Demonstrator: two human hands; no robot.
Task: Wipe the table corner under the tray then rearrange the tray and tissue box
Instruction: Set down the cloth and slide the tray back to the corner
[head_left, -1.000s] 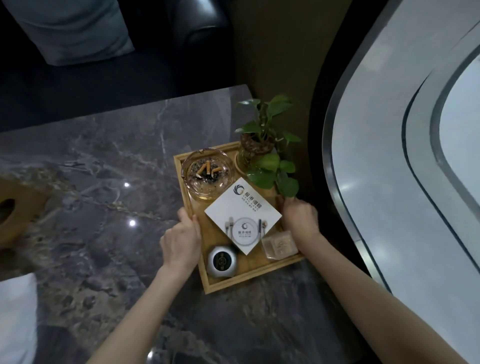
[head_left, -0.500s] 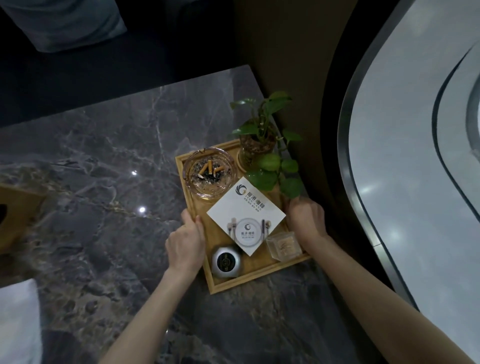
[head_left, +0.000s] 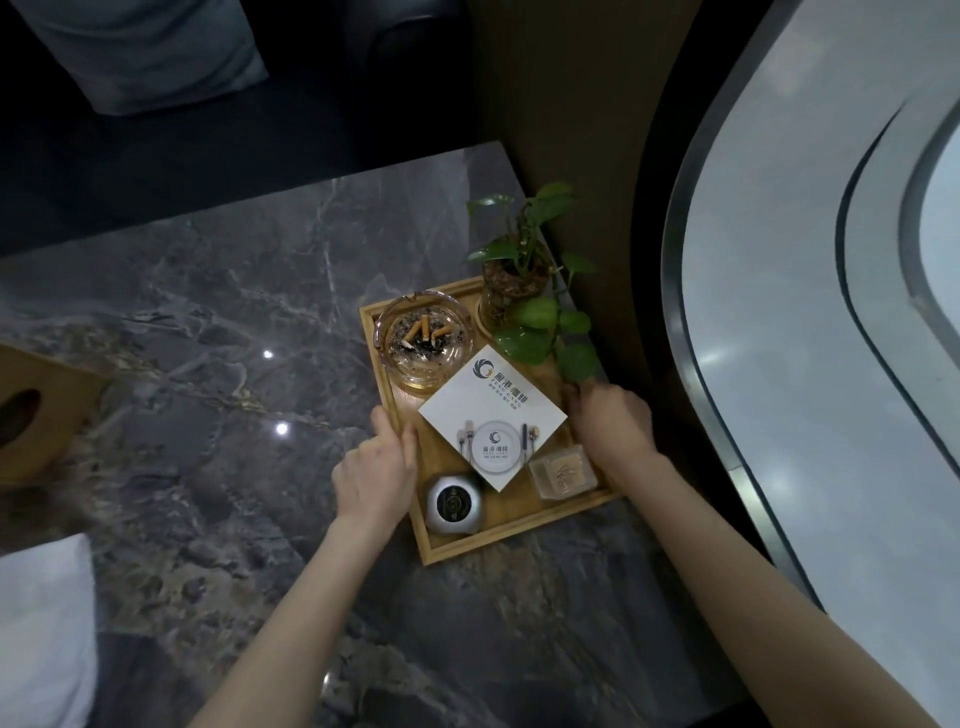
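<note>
A wooden tray (head_left: 511, 530) rests on the dark marble table (head_left: 218, 322) near its far right corner. It carries a glass ashtray (head_left: 423, 345) with cigarette butts, a potted green plant (head_left: 524, 291), a white printed card (head_left: 493, 421), a round silver device (head_left: 454, 503) and a small clear box (head_left: 562, 473). My left hand (head_left: 376, 470) grips the tray's left rim. My right hand (head_left: 613, 421) grips its right rim. The wooden tissue box (head_left: 36, 410) lies at the table's left edge, cut off by the frame.
A white cloth (head_left: 44, 629) lies at the lower left of the table. A dark wall panel (head_left: 561, 104) runs along the table's right edge, with a curved light surface (head_left: 805, 312) beyond it. A dark seat with a grey cushion (head_left: 150, 47) stands behind the table.
Both hands keep hold of the tray's rims. The tray sits a little closer to the table's far right corner than before, and the view has shifted.
</note>
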